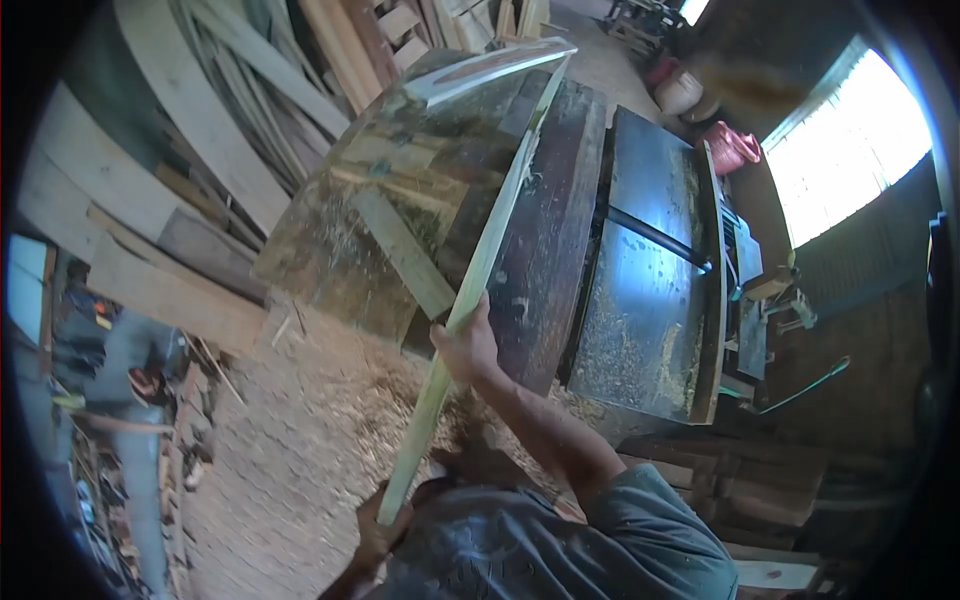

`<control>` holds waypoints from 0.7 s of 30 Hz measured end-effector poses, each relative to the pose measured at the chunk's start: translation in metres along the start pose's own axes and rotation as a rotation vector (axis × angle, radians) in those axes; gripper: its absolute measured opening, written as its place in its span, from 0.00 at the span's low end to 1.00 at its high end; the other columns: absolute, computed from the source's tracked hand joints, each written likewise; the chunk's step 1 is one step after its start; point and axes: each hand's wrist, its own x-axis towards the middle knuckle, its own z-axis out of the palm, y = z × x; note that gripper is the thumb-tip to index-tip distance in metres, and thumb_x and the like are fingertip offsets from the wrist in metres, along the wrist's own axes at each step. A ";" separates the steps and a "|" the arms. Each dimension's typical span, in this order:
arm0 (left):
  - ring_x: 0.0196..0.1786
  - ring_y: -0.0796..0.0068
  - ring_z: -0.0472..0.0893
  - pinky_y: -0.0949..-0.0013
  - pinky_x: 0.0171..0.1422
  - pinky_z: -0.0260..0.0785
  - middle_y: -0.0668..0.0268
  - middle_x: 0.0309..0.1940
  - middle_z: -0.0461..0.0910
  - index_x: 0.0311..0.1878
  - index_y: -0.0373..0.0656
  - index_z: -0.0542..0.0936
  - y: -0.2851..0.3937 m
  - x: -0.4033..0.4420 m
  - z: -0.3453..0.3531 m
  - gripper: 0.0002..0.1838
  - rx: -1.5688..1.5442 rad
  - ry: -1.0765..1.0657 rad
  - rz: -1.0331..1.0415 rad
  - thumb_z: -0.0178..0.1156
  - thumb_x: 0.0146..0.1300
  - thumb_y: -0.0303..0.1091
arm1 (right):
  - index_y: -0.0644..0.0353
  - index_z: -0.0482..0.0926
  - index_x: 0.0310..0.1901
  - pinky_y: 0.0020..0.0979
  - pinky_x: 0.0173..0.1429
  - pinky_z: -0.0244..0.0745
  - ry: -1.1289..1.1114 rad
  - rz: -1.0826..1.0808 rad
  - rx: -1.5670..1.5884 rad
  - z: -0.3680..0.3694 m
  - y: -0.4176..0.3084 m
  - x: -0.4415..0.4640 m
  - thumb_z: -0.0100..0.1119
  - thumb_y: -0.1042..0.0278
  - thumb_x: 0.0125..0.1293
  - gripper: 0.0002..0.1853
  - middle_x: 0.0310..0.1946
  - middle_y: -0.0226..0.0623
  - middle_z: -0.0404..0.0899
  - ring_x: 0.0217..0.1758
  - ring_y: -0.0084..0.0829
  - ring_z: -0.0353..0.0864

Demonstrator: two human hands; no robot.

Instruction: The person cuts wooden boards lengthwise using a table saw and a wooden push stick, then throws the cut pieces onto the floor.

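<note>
A long, narrow wooden strip (490, 240) runs from beside my body out over the worktable (330, 235), slanting up and to the right. My right hand (468, 345) is closed around it near its middle, just off the table's near edge. Down by my shirt, my left hand (383, 522) is wrapped round the strip's near end; part of those fingers is hidden. Left of the strip, a short flat board (405, 255) lies on the table. A pale long piece (490, 70) rests at the table's far end.
To the right stands a metal-bedded machine (650, 270) with a dark slot across it and shavings on its surface. Long planks (190, 110) lean at the left. Wood shavings (360, 400) cover the floor by the table. A red sack (730, 148) sits beyond the machine.
</note>
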 end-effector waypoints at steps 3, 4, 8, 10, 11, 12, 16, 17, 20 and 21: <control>0.37 0.76 0.83 0.68 0.47 0.78 0.64 0.37 0.85 0.53 0.36 0.85 0.020 0.010 0.003 0.17 0.045 -0.026 0.126 0.74 0.62 0.29 | 0.64 0.39 0.85 0.48 0.67 0.80 0.026 0.069 -0.085 -0.002 -0.001 0.005 0.74 0.55 0.63 0.61 0.64 0.66 0.78 0.65 0.62 0.84; 0.37 0.74 0.84 0.67 0.47 0.78 0.63 0.38 0.86 0.53 0.36 0.85 0.018 0.010 0.002 0.17 0.075 -0.027 0.138 0.74 0.62 0.29 | 0.65 0.40 0.85 0.46 0.67 0.80 0.025 0.054 -0.022 -0.002 -0.003 0.004 0.74 0.55 0.65 0.60 0.65 0.64 0.78 0.65 0.59 0.84; 0.39 0.69 0.86 0.65 0.46 0.80 0.58 0.42 0.86 0.52 0.36 0.84 0.028 0.012 -0.006 0.17 0.106 -0.061 0.187 0.74 0.62 0.31 | 0.65 0.41 0.85 0.43 0.68 0.78 -0.049 0.034 0.190 0.001 -0.016 -0.032 0.74 0.54 0.67 0.58 0.65 0.58 0.77 0.66 0.47 0.82; 0.40 0.57 0.87 0.62 0.45 0.82 0.54 0.43 0.85 0.54 0.35 0.83 0.055 0.018 -0.002 0.19 0.051 -0.027 0.358 0.72 0.64 0.35 | 0.65 0.42 0.85 0.45 0.69 0.77 -0.065 -0.049 0.223 0.016 -0.009 -0.073 0.76 0.57 0.66 0.59 0.67 0.55 0.72 0.68 0.43 0.77; 0.41 0.51 0.87 0.59 0.46 0.83 0.51 0.44 0.84 0.53 0.35 0.83 0.047 0.029 -0.006 0.18 0.149 -0.009 0.602 0.72 0.64 0.35 | 0.65 0.42 0.85 0.47 0.69 0.78 -0.053 -0.115 0.185 0.029 0.003 -0.098 0.77 0.57 0.65 0.60 0.68 0.56 0.71 0.69 0.44 0.76; 0.43 0.45 0.86 0.56 0.47 0.84 0.49 0.45 0.83 0.53 0.36 0.83 0.037 0.038 -0.010 0.18 0.249 0.020 0.837 0.73 0.64 0.35 | 0.65 0.39 0.85 0.48 0.67 0.80 -0.108 -0.028 0.185 0.036 0.005 -0.129 0.78 0.55 0.64 0.63 0.68 0.63 0.71 0.68 0.51 0.79; 0.56 0.41 0.85 0.51 0.57 0.83 0.47 0.51 0.83 0.53 0.37 0.84 0.030 0.047 -0.025 0.19 0.384 -0.148 0.978 0.73 0.59 0.31 | 0.67 0.34 0.85 0.49 0.65 0.82 -0.152 0.115 0.007 0.066 -0.002 -0.231 0.79 0.51 0.62 0.68 0.65 0.69 0.76 0.65 0.62 0.84; 0.56 0.41 0.85 0.51 0.57 0.83 0.47 0.51 0.83 0.53 0.37 0.84 0.021 0.045 -0.025 0.19 0.373 -0.123 0.966 0.73 0.59 0.31 | 0.68 0.34 0.85 0.49 0.63 0.83 -0.115 0.036 -0.040 0.072 -0.003 -0.237 0.78 0.51 0.62 0.67 0.61 0.68 0.79 0.62 0.62 0.86; 0.62 0.53 0.85 0.55 0.67 0.80 0.53 0.58 0.83 0.64 0.38 0.81 -0.019 0.052 -0.019 0.22 0.461 -0.176 0.961 0.69 0.69 0.34 | 0.70 0.47 0.78 0.49 0.60 0.83 -0.135 0.176 -0.010 0.069 -0.017 -0.237 0.76 0.54 0.63 0.55 0.54 0.62 0.82 0.57 0.56 0.87; 0.62 0.53 0.85 0.55 0.67 0.80 0.53 0.58 0.83 0.64 0.38 0.81 -0.031 0.051 -0.017 0.22 0.457 -0.185 0.969 0.69 0.69 0.34 | 0.70 0.60 0.71 0.49 0.59 0.82 -0.107 0.155 -0.001 0.069 -0.021 -0.236 0.76 0.57 0.64 0.44 0.53 0.60 0.81 0.56 0.51 0.87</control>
